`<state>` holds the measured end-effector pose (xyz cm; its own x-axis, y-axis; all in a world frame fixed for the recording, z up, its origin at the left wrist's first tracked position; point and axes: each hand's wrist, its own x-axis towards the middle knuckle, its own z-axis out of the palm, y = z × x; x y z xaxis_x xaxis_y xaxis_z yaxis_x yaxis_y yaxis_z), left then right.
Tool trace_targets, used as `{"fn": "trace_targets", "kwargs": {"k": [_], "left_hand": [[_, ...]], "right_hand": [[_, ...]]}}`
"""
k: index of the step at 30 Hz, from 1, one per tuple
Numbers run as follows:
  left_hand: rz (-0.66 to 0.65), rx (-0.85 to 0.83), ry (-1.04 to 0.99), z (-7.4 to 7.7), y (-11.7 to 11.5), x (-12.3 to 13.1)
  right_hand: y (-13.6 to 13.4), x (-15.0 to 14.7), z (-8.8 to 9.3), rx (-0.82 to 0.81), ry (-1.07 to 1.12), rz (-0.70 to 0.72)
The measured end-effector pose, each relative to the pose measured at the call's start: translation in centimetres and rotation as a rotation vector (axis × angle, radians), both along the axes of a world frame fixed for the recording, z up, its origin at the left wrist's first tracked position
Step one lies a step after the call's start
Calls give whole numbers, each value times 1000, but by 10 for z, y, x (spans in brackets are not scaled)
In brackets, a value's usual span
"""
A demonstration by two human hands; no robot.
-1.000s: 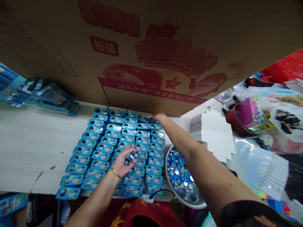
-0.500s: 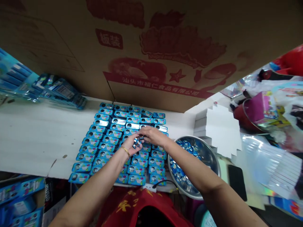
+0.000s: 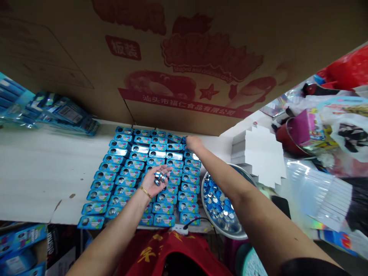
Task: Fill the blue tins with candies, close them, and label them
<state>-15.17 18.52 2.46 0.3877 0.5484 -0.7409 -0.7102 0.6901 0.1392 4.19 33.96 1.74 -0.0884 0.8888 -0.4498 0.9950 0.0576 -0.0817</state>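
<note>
Rows of small blue printed boxes (image 3: 103, 185), each with a dark or silvery round spot on top, stand close together on the white table. My left hand (image 3: 150, 181) is palm up above the middle rows, cupped around several small round silver-and-blue metal caps (image 3: 159, 177). At the back right corner of the rows, my right hand (image 3: 193, 143) reaches down with its fingers drawn together over a box. What its fingertips hold, if anything, is hidden. Beneath my right forearm sits a metal bowl (image 3: 236, 230) of loose blue and silver caps (image 3: 216, 199).
A large printed carton (image 3: 178, 111) walls off the back. Blue packages in clear wrap (image 3: 69, 113) lie at the left. White stacked card (image 3: 260, 153), plastic sleeves (image 3: 319, 191) and a red container (image 3: 290, 138) crowd the right. A black cable (image 3: 198, 219) crosses the front edge.
My right hand has left the left hand and moved back and right to the far end of the rows. My left hand has opened somewhat and shifted slightly left, still holding caps.
</note>
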Motion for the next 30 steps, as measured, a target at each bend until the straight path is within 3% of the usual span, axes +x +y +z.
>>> {"fn": "trace_targets", "kwargs": {"k": [7,11,14,17,20,22,25,30], "left_hand": [[69,27,20,6,9,2],[55,41,12,9,7,5],[100,62,10,10,4,7],[133,70,4,7,5,10],[162,94,-3,0,8,18],[174,109,-10,-3,9,26],[159,104,-49,-4,8,34],[114,83,-27,-4,4,36]], "right_hand": [[29,-14,-16,-155,-73,38],[33,-16,-10,-139,-49,35],[12,-10,6,-67,-20,19],[-32,-7,25,84,134,64],[-84,-14,34,151,559,335],[-109,-20,34,131,715,454],[-126,-20,29,145,737,339],[-122,2,30,176,704,194]]}}
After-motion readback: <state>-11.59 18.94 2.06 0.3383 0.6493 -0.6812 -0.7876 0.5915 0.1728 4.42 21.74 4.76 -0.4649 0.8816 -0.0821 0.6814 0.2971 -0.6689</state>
